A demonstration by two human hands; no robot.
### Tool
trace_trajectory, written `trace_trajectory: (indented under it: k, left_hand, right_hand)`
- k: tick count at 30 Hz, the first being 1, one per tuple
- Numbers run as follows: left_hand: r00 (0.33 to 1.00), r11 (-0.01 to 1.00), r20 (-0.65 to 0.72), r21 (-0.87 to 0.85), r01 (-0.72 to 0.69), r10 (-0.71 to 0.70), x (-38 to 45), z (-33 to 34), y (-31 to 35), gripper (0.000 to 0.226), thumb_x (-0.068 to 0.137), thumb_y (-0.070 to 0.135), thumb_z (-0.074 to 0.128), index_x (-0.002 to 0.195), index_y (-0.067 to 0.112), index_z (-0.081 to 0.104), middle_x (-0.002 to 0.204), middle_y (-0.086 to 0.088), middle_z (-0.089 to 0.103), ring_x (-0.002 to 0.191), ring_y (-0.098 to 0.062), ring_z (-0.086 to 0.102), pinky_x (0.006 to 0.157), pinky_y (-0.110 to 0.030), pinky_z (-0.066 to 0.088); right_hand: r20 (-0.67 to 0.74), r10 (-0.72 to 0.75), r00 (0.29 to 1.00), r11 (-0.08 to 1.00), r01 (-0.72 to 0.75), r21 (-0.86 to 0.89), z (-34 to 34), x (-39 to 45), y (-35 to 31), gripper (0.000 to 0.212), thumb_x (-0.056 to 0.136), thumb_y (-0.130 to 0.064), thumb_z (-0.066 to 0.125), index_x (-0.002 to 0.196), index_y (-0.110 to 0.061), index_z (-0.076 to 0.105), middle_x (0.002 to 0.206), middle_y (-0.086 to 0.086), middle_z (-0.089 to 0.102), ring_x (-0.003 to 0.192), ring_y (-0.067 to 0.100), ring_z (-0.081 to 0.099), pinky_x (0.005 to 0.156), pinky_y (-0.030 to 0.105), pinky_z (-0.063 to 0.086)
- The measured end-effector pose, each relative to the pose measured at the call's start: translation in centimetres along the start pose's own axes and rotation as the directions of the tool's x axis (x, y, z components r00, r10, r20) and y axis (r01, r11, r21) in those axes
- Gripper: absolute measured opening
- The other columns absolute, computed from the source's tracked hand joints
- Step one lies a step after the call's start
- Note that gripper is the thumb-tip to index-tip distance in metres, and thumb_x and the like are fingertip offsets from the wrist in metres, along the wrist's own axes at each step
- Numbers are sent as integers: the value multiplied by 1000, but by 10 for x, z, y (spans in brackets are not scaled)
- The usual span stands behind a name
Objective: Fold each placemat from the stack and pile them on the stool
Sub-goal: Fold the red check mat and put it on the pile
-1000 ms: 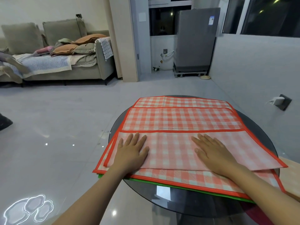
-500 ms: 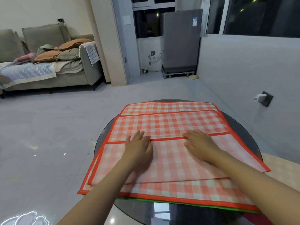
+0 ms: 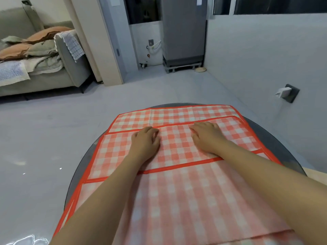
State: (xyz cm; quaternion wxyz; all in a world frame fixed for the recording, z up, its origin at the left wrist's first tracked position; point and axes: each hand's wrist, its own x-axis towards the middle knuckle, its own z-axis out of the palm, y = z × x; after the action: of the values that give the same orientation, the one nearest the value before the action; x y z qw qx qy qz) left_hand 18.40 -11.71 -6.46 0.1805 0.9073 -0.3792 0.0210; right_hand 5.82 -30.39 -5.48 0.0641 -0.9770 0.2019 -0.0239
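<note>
A stack of red-and-white checked placemats (image 3: 168, 114) with red borders lies on a round dark glass table (image 3: 276, 138). The top placemat (image 3: 177, 147) has its near part folded over, so its paler underside (image 3: 194, 200) faces up. My left hand (image 3: 146, 140) and my right hand (image 3: 207, 137) reach across it. Both rest at its far red border with the fingers curled onto that edge. My forearms hide part of the folded flap.
A light wooden surface (image 3: 316, 174) shows past the table's right rim. A grey wall with a plugged-in socket (image 3: 286, 92) stands close on the right. A sofa (image 3: 53, 68) heaped with blankets is far left, a grey fridge (image 3: 184, 32) at the back.
Both hands slid away from me, from the folded flap to the top placemat's far border, and the fingers curled. The view moved forward and tilted down.
</note>
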Motion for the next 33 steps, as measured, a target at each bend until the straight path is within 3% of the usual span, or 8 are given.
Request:
trace_trajectory:
  k: [9, 15, 22, 25, 28, 33]
  left_hand:
    - [994, 994, -32, 28, 102, -101, 26, 8, -11, 42, 96, 40, 38, 134, 23, 47, 133, -4, 44, 128, -22, 35, 112, -44, 16]
    - [995, 991, -52, -104, 84, -90, 8, -1, -4, 36, 91, 45, 51, 122, 27, 55, 119, 0, 49, 121, -18, 39, 109, -39, 16]
    - [992, 989, -119, -145, 33, -50, -30, -52, 22, 21, 92, 33, 55, 104, 21, 67, 104, 4, 57, 109, -17, 51, 109, -42, 21]
    - [984, 986, -178, -167, -26, -4, -50, -85, 35, 21, 92, 36, 55, 99, 22, 69, 104, 7, 66, 103, -13, 56, 109, -43, 26]
    - [973, 982, -223, -164, -91, 53, -77, -114, 48, 19, 93, 33, 55, 97, 22, 70, 101, 10, 68, 92, -8, 54, 105, -40, 32]
    - [945, 979, -271, -41, -202, 184, -126, -142, 58, 16, 90, 34, 60, 92, 24, 72, 93, 12, 70, 83, -7, 60, 100, -38, 33]
  right_hand:
    - [-17, 135, 991, 990, -135, 37, 3, 39, -1, 41, 98, -29, 35, 138, -21, 34, 142, 6, 33, 131, 26, 29, 110, 42, 21]
    - [14, 123, 992, 992, -123, 15, -12, 18, 3, 30, 95, -33, 44, 122, -21, 45, 131, 5, 38, 126, 25, 30, 105, 39, 22]
    - [-192, 76, 978, 992, -56, 109, -39, -41, -1, 7, 96, -27, 43, 96, -22, 47, 110, -2, 51, 108, 22, 41, 97, 34, 25]
    - [-316, 34, 948, 988, 15, 154, -64, -69, -3, 10, 95, -26, 47, 98, -20, 54, 98, -6, 58, 106, 22, 47, 97, 35, 23]
    - [-435, -33, 900, 991, 87, 104, -85, -101, -5, 14, 93, -26, 53, 105, -22, 59, 103, -6, 62, 110, 20, 49, 97, 31, 19]
    - [-513, -135, 848, 975, 205, 83, -98, -155, -6, 20, 88, -31, 61, 103, -19, 64, 102, -5, 67, 104, 22, 55, 88, 26, 17]
